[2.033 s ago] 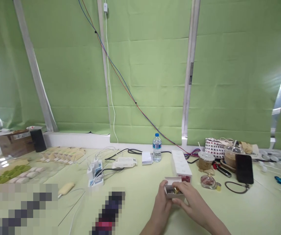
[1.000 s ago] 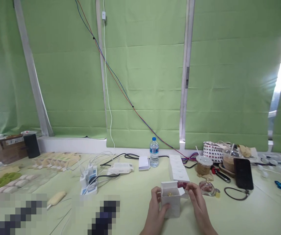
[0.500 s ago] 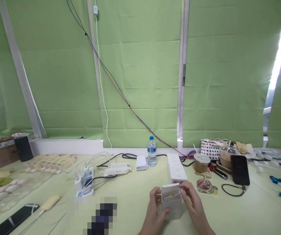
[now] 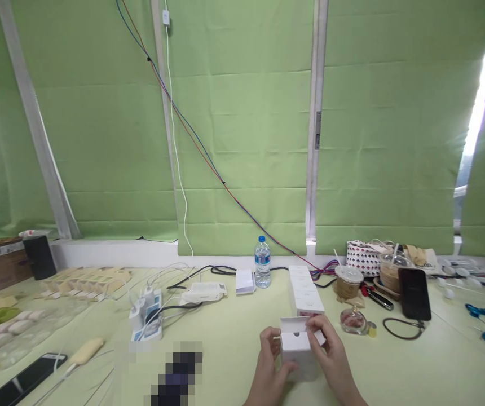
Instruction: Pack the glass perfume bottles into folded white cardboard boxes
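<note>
A small white cardboard box (image 4: 299,361) stands upright on the table in front of me, its back lid flap raised. A white inner panel (image 4: 296,341) with a small dark round mark lies across its top and hides the inside. My left hand (image 4: 270,361) is closed round the box's left side, thumb on the front face. At the top right corner, my right hand (image 4: 329,352) pinches a white side flap (image 4: 319,336) of the box. Right behind is a row of similar white boxes (image 4: 305,293).
Behind stands a water bottle (image 4: 262,265). To the right are a round perfume bottle (image 4: 353,320), an iced drink cup (image 4: 348,282) and a black phone (image 4: 414,293). Leftward lie a power strip (image 4: 147,321) with cables, another phone (image 4: 22,380) and a blurred dark object (image 4: 179,375).
The white panel now covers the box top, where a yellowish thing showed inside before. My right hand has moved left over the corner. My left hand keeps its hold.
</note>
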`<state>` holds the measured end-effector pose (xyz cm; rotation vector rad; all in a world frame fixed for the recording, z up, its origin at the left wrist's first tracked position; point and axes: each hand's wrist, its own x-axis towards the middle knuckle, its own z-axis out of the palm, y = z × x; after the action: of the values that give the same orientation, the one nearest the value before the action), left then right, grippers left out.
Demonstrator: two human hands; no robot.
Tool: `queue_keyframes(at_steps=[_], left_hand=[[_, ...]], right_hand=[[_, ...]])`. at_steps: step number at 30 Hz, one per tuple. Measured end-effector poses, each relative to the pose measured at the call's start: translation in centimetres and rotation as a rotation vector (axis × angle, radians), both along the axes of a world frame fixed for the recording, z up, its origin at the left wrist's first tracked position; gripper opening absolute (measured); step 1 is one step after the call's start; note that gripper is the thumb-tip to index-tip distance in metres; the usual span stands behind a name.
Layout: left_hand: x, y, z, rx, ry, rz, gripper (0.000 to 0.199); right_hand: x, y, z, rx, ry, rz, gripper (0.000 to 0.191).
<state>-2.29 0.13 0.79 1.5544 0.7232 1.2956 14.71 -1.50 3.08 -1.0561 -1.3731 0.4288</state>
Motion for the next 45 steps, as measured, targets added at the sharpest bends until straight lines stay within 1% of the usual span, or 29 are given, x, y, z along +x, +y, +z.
queue_keyframes(at_steps=[3,7,9,13,16,19,22,25,28,31,34,37,39,41,43,45], left_hand=[[-0.1,-0.1,0.2,0.026,0.04,-0.028,0.046],[-0.2,-0.2,0.5,0.054,0.06,-0.057,0.042],[-0.1,-0.2,0.4,0.065,0.067,-0.056,0.04],[-0.2,0.0,0.1,0.1,0.071,-0.037,0.037],[-0.3,0.2,0.1,0.14,0.102,-0.029,0.031],[-0.3,0.3,0.3,0.145,0.115,-0.023,0.029],[-0.3,0.2,0.4,0.121,0.101,-0.021,0.032],[-0.3,0.1,0.4,0.116,0.094,-0.038,0.029],[-0.3,0.1,0.4,0.123,0.084,-0.054,0.026],[-0.3,0.0,0.6,0.12,0.071,-0.074,0.021],[-0.3,-0.3,1.0,0.096,0.022,-0.105,0.015],[-0.4,-0.5,1.4,0.069,-0.025,-0.114,0.02],[-0.4,-0.5,1.5,0.061,-0.04,-0.12,0.022],[-0.4,-0.4,1.5,0.051,-0.052,-0.133,0.023],[-0.4,-0.4,1.7,0.035,-0.07,-0.142,0.023],[-0.2,-0.3,2.0,0.006,-0.081,-0.147,0.024]], right_hand=[[0.1,-0.5,0.3,0.033,-0.037,0.017,0.013],[0.5,-0.8,0.5,0.14,-0.14,0.071,0.024],[0.7,-0.8,0.4,0.168,-0.17,0.077,0.028],[0.7,-0.5,0.3,0.158,-0.173,0.067,0.029],[0.5,-0.8,0.2,0.101,-0.135,0.094,0.026],[0.3,-1.3,0.2,0.043,0.027,0.118,0.021],[0.2,-1.5,0.3,-0.054,0.287,0.151,0.027],[0.1,-1.2,0.5,-0.156,0.517,0.191,0.028],[0.0,-0.8,0.9,-0.18,0.655,0.258,0.032],[0.0,-0.5,1.3,-0.201,0.72,0.288,0.035],[0.2,-0.2,1.1,-0.232,0.723,0.299,0.038],[0.5,0.2,0.4,-0.275,0.671,0.336,0.038],[0.8,0.4,0.0,-0.292,0.585,0.366,0.035],[0.9,0.4,-0.1,-0.28,0.479,0.375,0.034],[1.0,0.2,0.1,-0.24,0.394,0.355,0.032],[1.0,0.0,0.2,-0.213,0.345,0.35,0.028]])
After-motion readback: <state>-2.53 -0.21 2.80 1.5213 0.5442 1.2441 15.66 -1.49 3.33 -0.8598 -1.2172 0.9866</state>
